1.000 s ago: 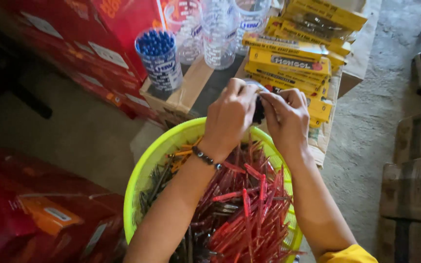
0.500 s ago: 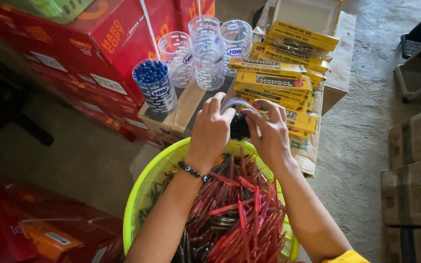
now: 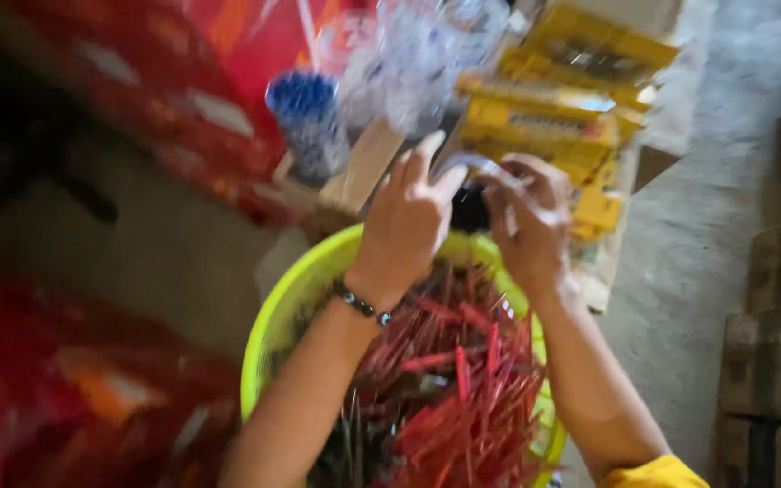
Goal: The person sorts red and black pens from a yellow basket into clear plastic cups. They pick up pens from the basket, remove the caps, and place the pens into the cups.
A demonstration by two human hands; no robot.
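Change: we saw both hands higher in frame than before; view blurred.
Axis: clear cup [image 3: 476, 185], direction indiscernible.
Grip: left hand [image 3: 406, 217] and right hand [image 3: 528, 221] grasped the cup, 12 o'clock of green basin [image 3: 296, 298].

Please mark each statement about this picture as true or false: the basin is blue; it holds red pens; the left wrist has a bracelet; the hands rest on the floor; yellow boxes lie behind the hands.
1. The basin is blue. False: it is yellow-green.
2. It holds many red pens. True.
3. The left hand has a dark bracelet at its wrist. True.
4. Both hands rest on the floor. False: the left hand and right hand are raised together above the basin's far rim, around a small dark thing, too blurred to name.
5. Yellow boxes lie behind the hands. True.
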